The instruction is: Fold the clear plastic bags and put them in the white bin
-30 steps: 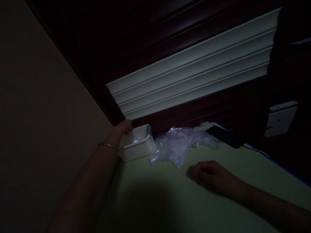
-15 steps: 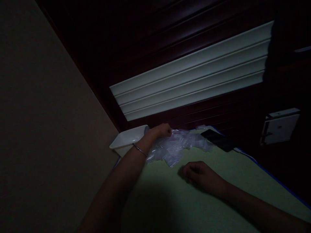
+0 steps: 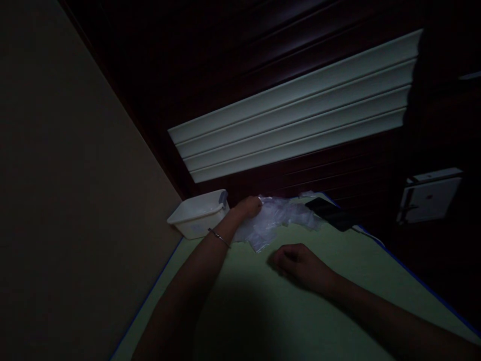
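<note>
The scene was viewed from the person's head, with the camera faced forward and angled down over the green surface (image 3: 248, 273). The left hand (image 3: 250, 206) and right hand (image 3: 300, 264) were seen from above and behind, near enough for both forearms to be included. The frame was tilted, so the pale slats (image 3: 296, 106) were shown rising rightward.
</note>
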Demonstrator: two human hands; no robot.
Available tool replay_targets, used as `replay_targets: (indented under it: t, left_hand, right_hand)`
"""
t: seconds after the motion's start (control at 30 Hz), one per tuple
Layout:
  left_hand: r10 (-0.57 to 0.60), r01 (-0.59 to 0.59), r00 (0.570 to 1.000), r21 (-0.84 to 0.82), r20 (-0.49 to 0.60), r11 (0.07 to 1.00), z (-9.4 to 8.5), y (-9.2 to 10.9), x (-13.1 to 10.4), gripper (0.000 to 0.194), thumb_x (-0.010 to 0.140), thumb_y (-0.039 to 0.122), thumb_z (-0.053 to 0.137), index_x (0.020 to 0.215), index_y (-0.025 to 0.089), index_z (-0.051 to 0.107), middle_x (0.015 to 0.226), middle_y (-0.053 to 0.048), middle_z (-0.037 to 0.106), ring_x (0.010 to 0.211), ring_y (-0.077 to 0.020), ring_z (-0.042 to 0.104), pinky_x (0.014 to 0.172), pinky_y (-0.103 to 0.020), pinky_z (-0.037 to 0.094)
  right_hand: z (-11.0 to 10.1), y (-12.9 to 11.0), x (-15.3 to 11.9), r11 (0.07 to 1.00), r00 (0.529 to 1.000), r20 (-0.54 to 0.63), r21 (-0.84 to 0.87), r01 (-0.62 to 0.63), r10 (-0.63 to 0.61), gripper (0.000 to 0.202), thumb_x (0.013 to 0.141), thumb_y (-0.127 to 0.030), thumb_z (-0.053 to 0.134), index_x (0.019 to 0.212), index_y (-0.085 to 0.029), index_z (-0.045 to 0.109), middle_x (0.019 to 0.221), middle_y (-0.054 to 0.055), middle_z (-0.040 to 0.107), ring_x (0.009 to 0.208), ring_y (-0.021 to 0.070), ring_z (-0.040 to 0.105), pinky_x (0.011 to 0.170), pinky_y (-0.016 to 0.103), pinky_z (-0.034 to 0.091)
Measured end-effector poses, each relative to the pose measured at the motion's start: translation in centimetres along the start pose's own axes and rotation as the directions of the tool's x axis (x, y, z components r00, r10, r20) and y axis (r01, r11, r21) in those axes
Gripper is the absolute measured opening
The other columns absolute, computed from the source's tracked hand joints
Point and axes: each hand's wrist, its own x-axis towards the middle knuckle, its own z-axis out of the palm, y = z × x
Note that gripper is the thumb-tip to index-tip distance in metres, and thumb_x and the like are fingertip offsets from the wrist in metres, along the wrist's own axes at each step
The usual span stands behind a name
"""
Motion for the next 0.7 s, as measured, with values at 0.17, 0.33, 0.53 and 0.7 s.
replay_targets:
  t: [0.17,0.33,0.53,0.7]
  left_hand:
    - [-0.087,0.059,0.983,-0.168,-0.161,0.984,-2.0,-0.6,0.0,0.016,0.078,0.024,0.062,0.077,0.013,0.074,0.073,-0.004,0.069,0.070,-0.0143,0.061,0.067,-0.023,0.042]
    - [-0.227,0.116,0.934,-0.370,-0.275,0.922,-3.5,0.3,-0.8,0.026,0.073,0.037,0.071,0.073,0.011,0.069,0.064,-0.002,0.064,0.056,-0.0097,0.052,0.054,-0.021,0.037]
    - [-0.282,-0.014,0.923,-0.753,-0.262,0.658,0.1,4.5,-3.9,0.050,0.056,0.059,0.077,0.057,0.016,0.051,0.054,0.005,0.047,0.052,-0.0074,0.040,0.050,-0.021,0.032]
    - [-0.289,-0.060,0.922,-0.832,-0.257,0.551,5.5,8.1,-7.0,0.059,0.069,0.073,0.057,0.053,0.019,0.040,0.051,0.005,0.036,0.051,-0.0089,0.036,0.050,-0.023,0.031]
  right_hand:
    - [-0.1,0.5,0.3,0.999,1.000,-0.007,0.052,0.016,-0.016,0.028,0.083,-0.040,0.059,0.070,-0.015,0.064,0.058,0.000,0.056,0.051,0.0099,0.045,0.050,0.024,0.033]
    - [-0.7,0.5,1.0,0.958,0.983,-0.160,0.285,-0.045,0.093,0.033,0.078,-0.047,0.066,0.077,-0.014,0.063,0.054,-0.003,0.052,0.045,0.0073,0.041,0.045,0.022,0.029]
    - [-1.9,0.0,1.8,0.796,0.940,-0.326,0.593,0.122,0.099,0.042,0.078,-0.056,0.066,0.102,-0.022,0.060,0.102,0.007,0.066,0.080,0.0189,0.065,0.063,0.031,0.051]
    - [-2.5,0.9,2.1,0.888,0.942,-0.328,0.451,0.095,0.066,0.041,0.073,-0.047,0.074,0.097,-0.014,0.066,0.089,0.009,0.070,0.074,0.0208,0.065,0.067,0.033,0.050]
